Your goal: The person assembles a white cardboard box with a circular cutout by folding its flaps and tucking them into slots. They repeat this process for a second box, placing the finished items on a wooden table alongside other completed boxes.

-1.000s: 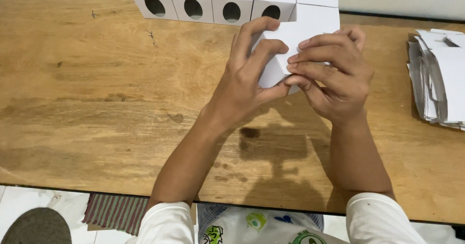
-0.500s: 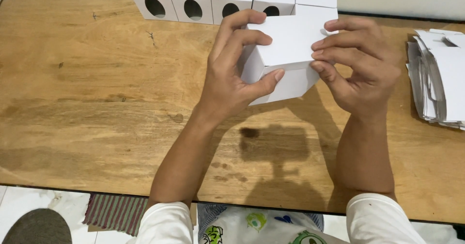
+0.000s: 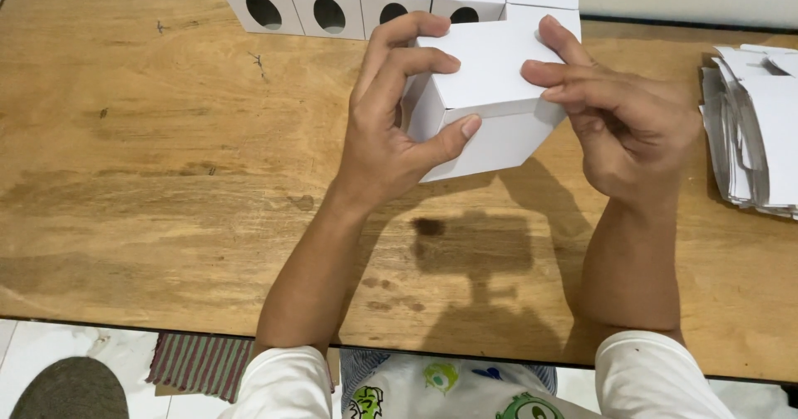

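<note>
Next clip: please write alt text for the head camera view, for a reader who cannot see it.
Two bare hands hold a white folded cardboard box above a worn wooden table: the left hand grips its near corner, the right hand presses its top edge. A row of white cardboard boxes with oval holes lines the far edge; a stack of flat white cardboard blanks lies at right.

Short white sleeves on both arms, cuffs ending near the elbows. Forearms bare down to left hand (image 3: 384,136) and right hand (image 3: 632,132); no rings, watch or gloves visible. Shirt front white with cartoon print in green, blue, yellow at bottom edge.
</note>
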